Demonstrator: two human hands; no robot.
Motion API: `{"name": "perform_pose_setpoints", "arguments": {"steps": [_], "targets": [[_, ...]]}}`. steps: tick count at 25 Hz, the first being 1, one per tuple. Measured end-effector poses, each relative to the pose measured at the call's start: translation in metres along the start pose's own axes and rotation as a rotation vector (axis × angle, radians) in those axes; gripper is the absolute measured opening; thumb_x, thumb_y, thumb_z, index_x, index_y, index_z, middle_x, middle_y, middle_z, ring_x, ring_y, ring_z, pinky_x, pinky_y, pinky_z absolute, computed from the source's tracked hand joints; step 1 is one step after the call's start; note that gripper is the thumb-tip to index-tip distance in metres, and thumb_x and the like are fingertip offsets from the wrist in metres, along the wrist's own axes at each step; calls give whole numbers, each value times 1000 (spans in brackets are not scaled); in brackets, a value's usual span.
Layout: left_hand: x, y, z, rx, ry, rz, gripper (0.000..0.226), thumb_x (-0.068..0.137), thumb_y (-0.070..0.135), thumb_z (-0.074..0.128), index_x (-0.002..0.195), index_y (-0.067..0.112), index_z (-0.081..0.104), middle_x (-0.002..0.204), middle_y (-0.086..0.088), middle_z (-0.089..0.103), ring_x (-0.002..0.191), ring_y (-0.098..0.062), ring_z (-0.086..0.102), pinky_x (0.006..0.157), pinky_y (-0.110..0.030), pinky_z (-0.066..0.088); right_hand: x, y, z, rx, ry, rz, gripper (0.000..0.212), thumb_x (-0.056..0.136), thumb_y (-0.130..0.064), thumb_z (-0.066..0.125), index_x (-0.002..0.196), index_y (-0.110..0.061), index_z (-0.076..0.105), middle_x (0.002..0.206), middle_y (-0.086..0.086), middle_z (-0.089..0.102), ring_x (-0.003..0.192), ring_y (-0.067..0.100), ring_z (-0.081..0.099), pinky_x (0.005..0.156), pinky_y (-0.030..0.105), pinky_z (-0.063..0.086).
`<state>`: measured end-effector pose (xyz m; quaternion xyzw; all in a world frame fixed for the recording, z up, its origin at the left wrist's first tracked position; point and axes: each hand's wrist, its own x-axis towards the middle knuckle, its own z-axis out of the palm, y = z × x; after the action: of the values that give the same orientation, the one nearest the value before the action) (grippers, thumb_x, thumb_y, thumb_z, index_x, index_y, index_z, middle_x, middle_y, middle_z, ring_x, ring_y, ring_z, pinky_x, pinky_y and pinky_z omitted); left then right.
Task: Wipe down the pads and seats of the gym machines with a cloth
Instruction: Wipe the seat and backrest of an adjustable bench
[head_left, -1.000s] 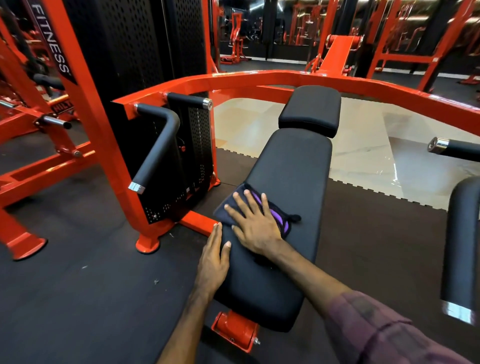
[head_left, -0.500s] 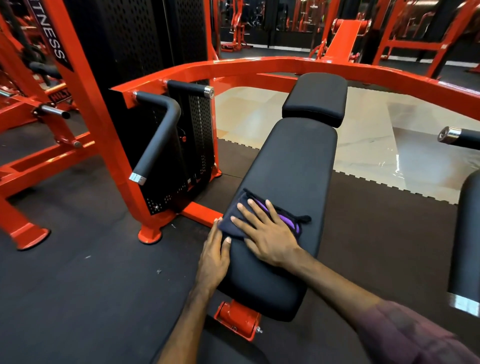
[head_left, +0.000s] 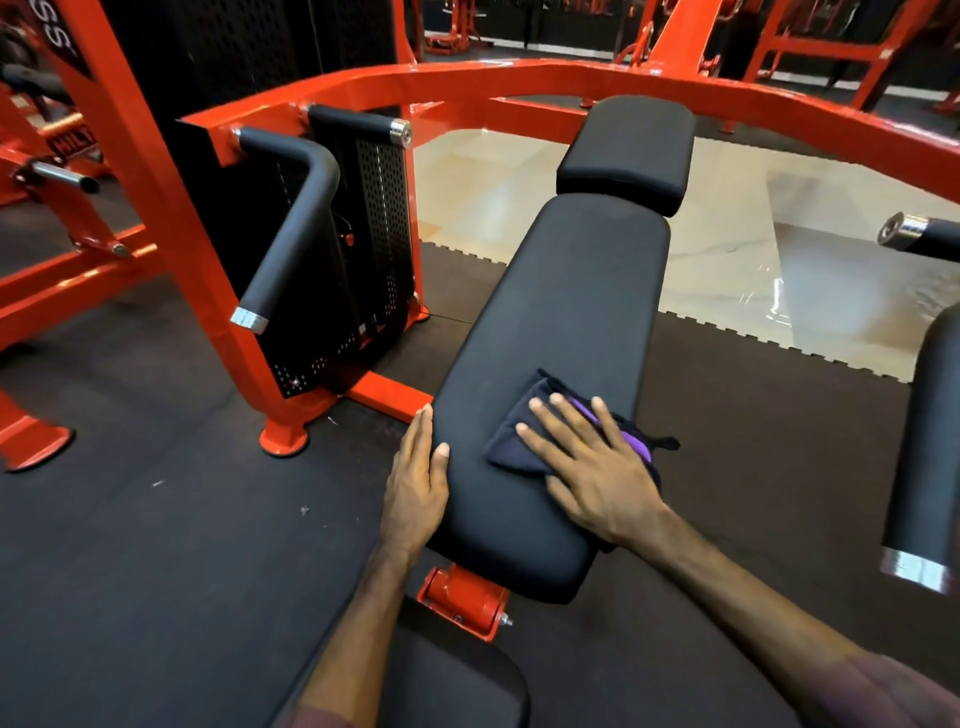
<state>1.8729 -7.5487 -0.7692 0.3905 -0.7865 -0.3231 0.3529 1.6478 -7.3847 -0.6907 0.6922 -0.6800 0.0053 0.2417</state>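
**Flat hand on cloth at the near end of the back pad**

The right hand (head_left: 597, 470) is lying flat, fingers straight and spread, pressing a dark cloth (head_left: 522, 431) with a purple patch down onto the long back pad (head_left: 561, 291). The cloth is sitting near the pad's near end, toward its right edge, with a small tab hanging just past that edge. The left hand (head_left: 415, 483) is resting open against the pad's left edge, fingers straight along the side and thumb lying on top. Beyond the pad's far end, the smaller head pad (head_left: 626, 150) is standing just above it. A curved orange frame (head_left: 519, 78) is arching behind both pads. A black padded handle (head_left: 291, 228) is hanging left of the pad, over dark rubber flooring (head_left: 130, 545).
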Motion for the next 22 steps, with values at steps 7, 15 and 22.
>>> {"name": "perform_pose_setpoints", "arguments": {"steps": [7,15,22], "targets": [[2,-3,0,-15,-7,11,61,111,44,38,167,25,24,173,9,24,158,-3,20,128,-29,19,31,-34,1,74,-24,202,69,101,-41,49,166,-30,30,177,5,12,164,32,6,126,65,13],[-14,-8,4,9,44,6,60,111,46,35,167,27,26,172,8,28,157,-9,27,126,-30,23,3,-46,-7,93,-32,402,69,101,-39,49,167,-26,29,177,8,10,164,31,4,126,67,11],[-34,-9,-3,-76,71,-18,60,110,45,39,165,23,32,168,6,35,155,-5,29,127,-29,25,-64,-50,-8,27,-39,15,73,99,-37,58,166,-26,31,176,5,16,163,28,12,123,67,23]]}}
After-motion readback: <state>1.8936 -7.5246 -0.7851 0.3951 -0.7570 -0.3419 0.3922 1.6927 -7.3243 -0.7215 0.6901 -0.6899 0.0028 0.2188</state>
